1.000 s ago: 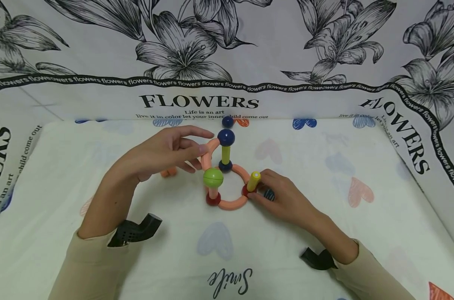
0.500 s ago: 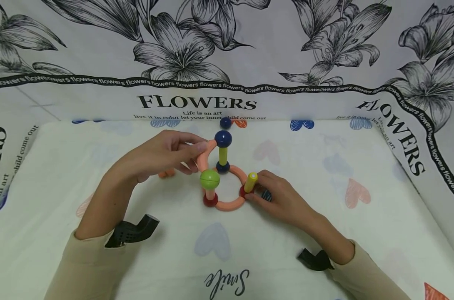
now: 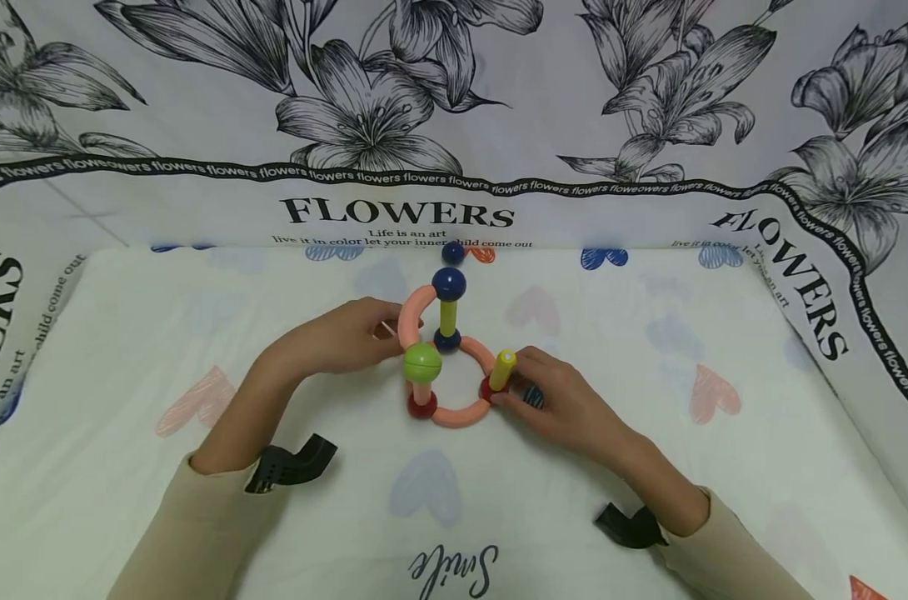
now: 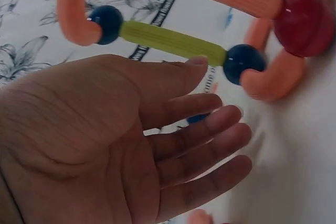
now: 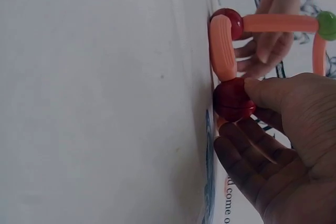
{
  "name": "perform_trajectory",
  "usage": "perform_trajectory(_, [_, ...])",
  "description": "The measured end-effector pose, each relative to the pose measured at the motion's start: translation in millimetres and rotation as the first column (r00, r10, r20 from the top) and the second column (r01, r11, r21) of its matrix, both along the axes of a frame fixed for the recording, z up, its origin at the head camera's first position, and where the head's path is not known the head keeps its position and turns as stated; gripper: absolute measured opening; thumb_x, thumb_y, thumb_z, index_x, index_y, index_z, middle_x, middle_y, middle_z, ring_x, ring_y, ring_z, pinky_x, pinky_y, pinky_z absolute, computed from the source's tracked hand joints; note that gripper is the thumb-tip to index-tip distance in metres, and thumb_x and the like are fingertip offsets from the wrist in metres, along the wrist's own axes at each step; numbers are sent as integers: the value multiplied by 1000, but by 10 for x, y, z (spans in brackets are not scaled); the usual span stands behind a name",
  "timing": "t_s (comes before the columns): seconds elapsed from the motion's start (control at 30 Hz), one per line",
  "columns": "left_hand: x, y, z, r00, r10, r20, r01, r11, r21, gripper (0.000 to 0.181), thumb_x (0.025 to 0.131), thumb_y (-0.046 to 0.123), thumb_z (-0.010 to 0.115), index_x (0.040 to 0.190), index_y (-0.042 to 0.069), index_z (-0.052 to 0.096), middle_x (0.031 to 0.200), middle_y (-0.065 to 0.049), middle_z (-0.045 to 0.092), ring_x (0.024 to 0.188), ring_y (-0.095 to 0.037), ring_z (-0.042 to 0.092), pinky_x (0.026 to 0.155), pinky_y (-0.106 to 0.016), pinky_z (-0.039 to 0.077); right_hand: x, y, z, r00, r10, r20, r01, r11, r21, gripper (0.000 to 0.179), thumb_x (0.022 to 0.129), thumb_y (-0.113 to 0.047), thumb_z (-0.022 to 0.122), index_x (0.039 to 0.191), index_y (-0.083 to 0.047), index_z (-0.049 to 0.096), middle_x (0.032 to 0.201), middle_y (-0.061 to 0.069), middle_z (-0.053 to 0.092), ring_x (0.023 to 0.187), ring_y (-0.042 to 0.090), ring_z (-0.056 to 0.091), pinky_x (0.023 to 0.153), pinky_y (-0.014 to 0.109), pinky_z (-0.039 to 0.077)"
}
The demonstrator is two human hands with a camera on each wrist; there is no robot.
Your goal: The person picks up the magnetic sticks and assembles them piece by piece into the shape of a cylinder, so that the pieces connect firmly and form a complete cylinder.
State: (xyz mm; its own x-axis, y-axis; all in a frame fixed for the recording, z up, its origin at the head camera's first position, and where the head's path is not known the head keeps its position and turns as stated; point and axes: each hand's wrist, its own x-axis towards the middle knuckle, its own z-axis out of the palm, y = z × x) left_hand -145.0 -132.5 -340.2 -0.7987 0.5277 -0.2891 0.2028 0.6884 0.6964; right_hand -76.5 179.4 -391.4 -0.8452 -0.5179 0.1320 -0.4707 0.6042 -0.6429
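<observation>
A toy frame of balls and rods stands mid-table in the head view. Its base is a ring of curved coral rods point(image 3: 463, 415) joined by red and dark blue balls. A green ball point(image 3: 422, 363) and a blue ball point(image 3: 449, 284) stand on uprights, bridged by a curved coral rod point(image 3: 415, 315). My left hand point(image 3: 341, 337) is behind the frame's left side, its fingers extended and holding nothing in the left wrist view. The thumb appears close to the yellow-green rod point(image 4: 173, 43); contact is unclear. My right hand point(image 3: 566, 396) pinches a red ball point(image 5: 233, 99) beneath an upright yellow rod point(image 3: 504, 367).
Another dark blue ball point(image 3: 453, 253) is behind the frame, near the back of the heart-print cloth point(image 3: 611, 467). A small coral piece point(image 4: 199, 217) peeks in at the bottom of the left wrist view.
The left hand has let go of the upper curved coral rod and dropped lower, behind the frame. That rod now bridges the green and blue balls. The right hand keeps its hold.
</observation>
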Motion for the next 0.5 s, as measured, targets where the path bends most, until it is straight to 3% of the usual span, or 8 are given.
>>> perform_trajectory(0.13, [37,63,-105,999,-4,-46,1,997,-74,20,101,19,65,116,13,76,111,-9,75,105,-27,62,93,-43,50,15,-8,-21,1000,8,9,-8,1000,-5,19,95,-22,81,111,-18,71,109,-5,70,98,7,69,89,29,62])
perform_trajectory(0.33, [68,263,-196,997,31,-75,-35,998,-49,40,93,21,76,132,13,74,137,-6,74,125,-30,66,106,-48,47,12,25,-17,1000,5,0,-5,1000,-4,21,93,-21,83,110,-17,71,108,-6,70,97,4,69,89,29,62])
perform_trajectory(0.5, [66,355,-269,985,53,-161,-65,995,-69,39,96,29,77,133,18,73,130,-2,76,120,-28,68,104,-47,47,2,35,-21,1000,16,-5,-16,1000,-15,20,94,-21,82,110,-17,72,108,-5,70,96,5,68,87,28,61])
